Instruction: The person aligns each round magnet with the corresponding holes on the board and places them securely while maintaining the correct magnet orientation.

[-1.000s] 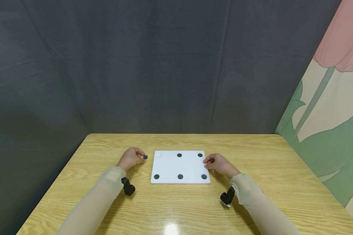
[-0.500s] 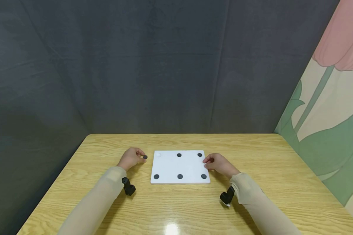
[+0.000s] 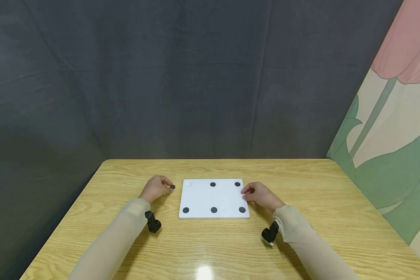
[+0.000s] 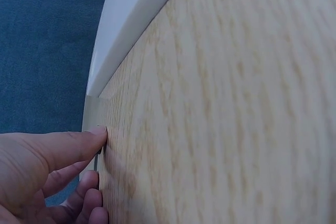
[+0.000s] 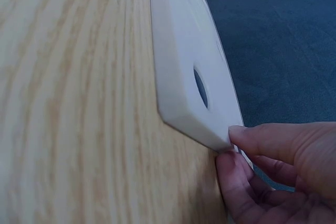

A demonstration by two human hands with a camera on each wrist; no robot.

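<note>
A white rectangular board [image 3: 213, 198] lies flat on the table. Three black discs [image 3: 214, 210] sit along its near side and two along its far side. A bare round recess [image 3: 188, 184] shows at its far left corner. Left of the board, my left hand [image 3: 155, 188] pinches a small black disc [image 3: 172, 187] between thumb and fingers, close to the tabletop. In the left wrist view that disc is mostly hidden by the fingers. My right hand [image 3: 260, 194] grips the board's right edge, with the thumb [image 5: 252, 137] on top and curled fingers against the side.
The wood-grain table [image 3: 210, 249] reaches back to a dark curtain [image 3: 182, 85]. A wall with a painted tulip [image 3: 402, 46] stands at the right. Small black cameras [image 3: 153, 223] are strapped at both wrists.
</note>
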